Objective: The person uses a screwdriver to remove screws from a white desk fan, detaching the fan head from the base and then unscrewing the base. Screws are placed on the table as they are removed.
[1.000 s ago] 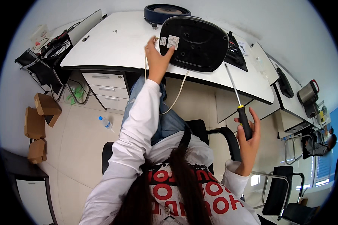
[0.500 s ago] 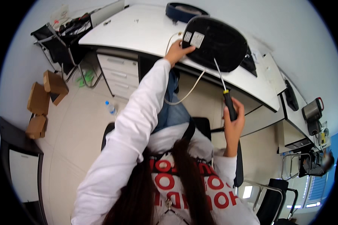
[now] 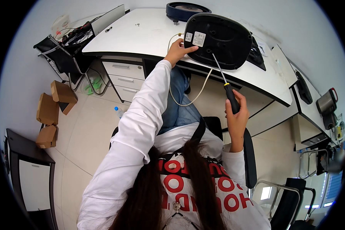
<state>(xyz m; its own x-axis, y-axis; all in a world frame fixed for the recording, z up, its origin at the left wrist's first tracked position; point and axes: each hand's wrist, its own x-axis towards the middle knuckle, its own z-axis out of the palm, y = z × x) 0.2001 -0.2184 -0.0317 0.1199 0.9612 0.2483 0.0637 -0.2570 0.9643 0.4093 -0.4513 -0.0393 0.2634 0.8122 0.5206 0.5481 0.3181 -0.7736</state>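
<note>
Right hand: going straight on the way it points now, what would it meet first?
The black base: the screwdriver in the right hand points at its labelled face and would likely meet it first. Depth is unclear; they may already touch.

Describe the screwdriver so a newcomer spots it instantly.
Find the white desk, then the right hand in front of it. The screwdriver is in its grip: black handle, yellow collar, long thin metal shaft, unlike the broad black base behind its tip.
</note>
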